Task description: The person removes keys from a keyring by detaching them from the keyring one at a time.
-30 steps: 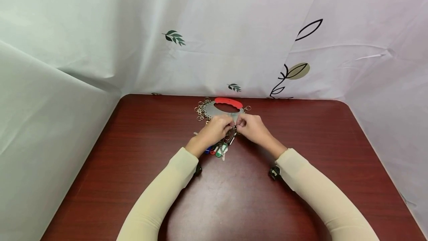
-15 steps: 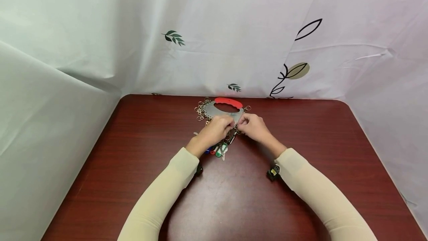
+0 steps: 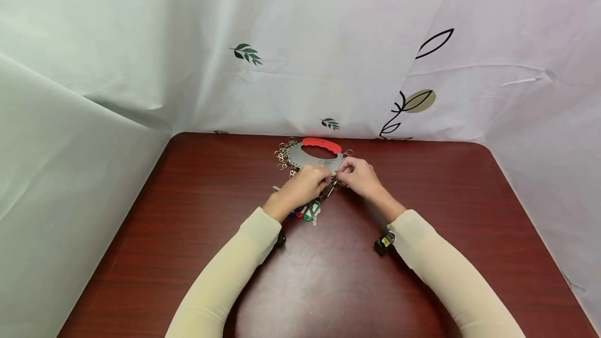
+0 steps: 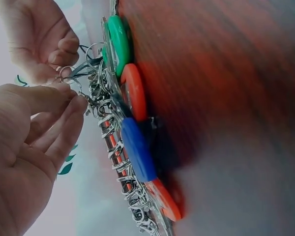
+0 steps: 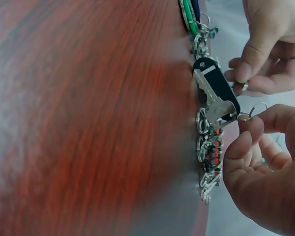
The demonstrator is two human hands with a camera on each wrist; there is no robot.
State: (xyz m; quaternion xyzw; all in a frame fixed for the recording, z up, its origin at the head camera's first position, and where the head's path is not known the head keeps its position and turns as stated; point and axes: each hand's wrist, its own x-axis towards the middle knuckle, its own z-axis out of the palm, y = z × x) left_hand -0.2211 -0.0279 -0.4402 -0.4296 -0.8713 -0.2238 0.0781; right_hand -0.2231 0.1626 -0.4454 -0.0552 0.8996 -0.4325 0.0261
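We scan for lettering, and we can read none: the flat black plastic key tag with rounded ends shows us 1 pale strip, nothing legible on it. Across to the rounded green plastic tag, 2 rounded red plastic tags and the rounded blue plastic tag: we make out no word or number.

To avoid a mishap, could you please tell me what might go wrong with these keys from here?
The small ring pinched in the right hand might slip free. The key and black tag could snag on the crowded rings close by.
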